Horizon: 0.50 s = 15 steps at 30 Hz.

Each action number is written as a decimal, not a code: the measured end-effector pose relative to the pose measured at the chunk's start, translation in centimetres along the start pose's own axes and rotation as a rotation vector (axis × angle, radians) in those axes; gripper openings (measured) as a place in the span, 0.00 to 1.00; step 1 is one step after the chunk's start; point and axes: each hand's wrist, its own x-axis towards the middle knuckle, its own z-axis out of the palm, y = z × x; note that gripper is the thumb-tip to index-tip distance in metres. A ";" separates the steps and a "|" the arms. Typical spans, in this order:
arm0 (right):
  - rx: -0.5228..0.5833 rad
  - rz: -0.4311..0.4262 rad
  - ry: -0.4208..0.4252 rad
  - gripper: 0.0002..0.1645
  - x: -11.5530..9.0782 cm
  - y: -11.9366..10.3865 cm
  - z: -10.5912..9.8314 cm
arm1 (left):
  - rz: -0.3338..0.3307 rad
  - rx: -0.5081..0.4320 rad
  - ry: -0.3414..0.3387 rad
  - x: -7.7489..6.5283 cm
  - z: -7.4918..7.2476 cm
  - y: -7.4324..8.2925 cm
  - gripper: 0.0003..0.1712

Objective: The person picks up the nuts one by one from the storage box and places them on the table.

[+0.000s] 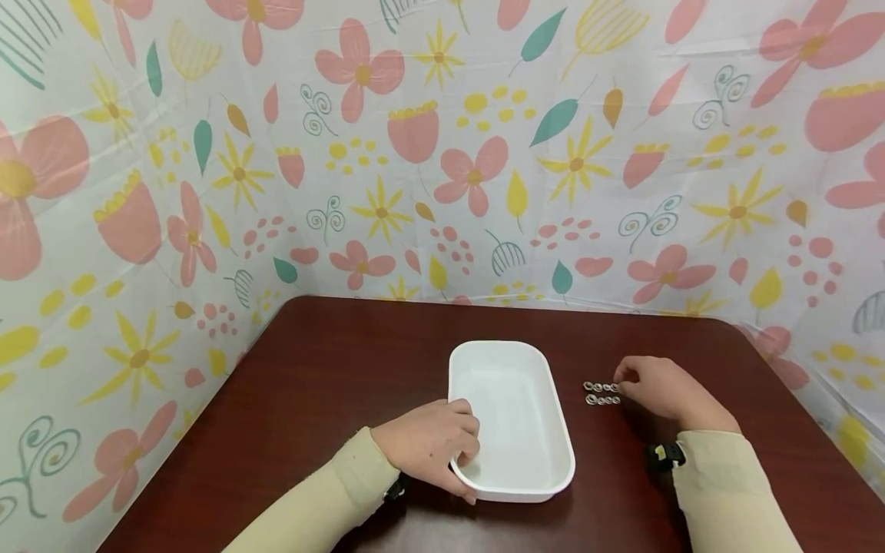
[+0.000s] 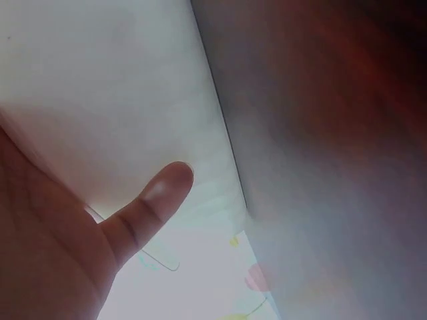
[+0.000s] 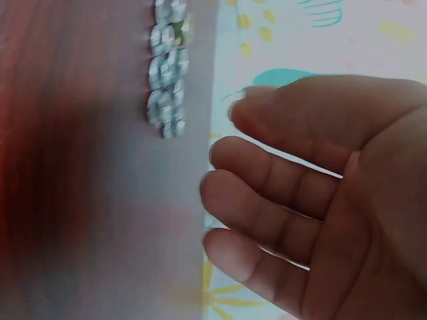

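Note:
A white rectangular tray with rounded corners stands on the table. My left hand grips its near left wall, fingers bent over the rim to the inside. In the left wrist view the thumb lies along the tray's outer wall. To the right of the tray sit several small silvery metal nuts in two short rows. Just right of them, my right hand hovers with loosely bent fingers. The right wrist view shows a gap between these fingers and the nuts, and nothing visibly held.
Dark reddish-brown wood makes up the tabletop. Behind it and on the left hangs a white cloth printed with flowers and leaves. A dark strap with a small device is on the right wrist.

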 end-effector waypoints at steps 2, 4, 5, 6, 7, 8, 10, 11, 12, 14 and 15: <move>-0.003 0.001 0.022 0.04 0.3 -0.3 -0.3 | -0.008 -0.009 0.005 -0.1 -0.1 -0.3 0.27; -0.001 -0.001 0.044 0.05 0.6 -0.7 -0.5 | -0.011 -0.018 0.007 -0.2 0.0 -0.7 0.27; 0.002 -0.001 0.052 0.06 0.8 -1.0 -0.6 | -0.011 -0.023 0.007 -0.2 0.0 -0.9 0.27; 0.005 -0.003 0.058 0.07 0.8 -1.2 -0.6 | -0.013 -0.035 0.005 -0.3 0.1 -1.0 0.27; 0.009 -0.001 0.061 0.07 0.8 -1.5 -0.6 | -0.015 -0.048 0.003 -0.5 0.2 -1.1 0.27; 0.016 -0.001 0.064 0.08 0.8 -1.7 -0.7 | -0.019 -0.060 0.001 -0.6 0.4 -1.3 0.27; 0.018 -0.001 0.073 0.08 0.7 -2.1 -0.8 | -0.028 -0.081 0.004 -0.9 0.6 -1.4 0.27; 0.017 0.001 0.079 0.09 0.7 -2.3 -0.9 | -0.035 -0.091 0.004 -1.1 0.7 -1.5 0.26; 0.015 0.001 0.085 0.09 0.7 -2.4 -1.1 | -0.042 -0.102 0.006 -1.3 0.8 -1.5 0.26; 0.010 -0.001 0.110 0.11 0.6 -2.8 -1.4 | -0.057 -0.113 0.016 -1.6 0.9 -1.7 0.27; 0.006 -0.003 0.127 0.12 0.6 -3.0 -1.6 | -0.065 -0.120 0.021 -1.8 0.8 -1.7 0.28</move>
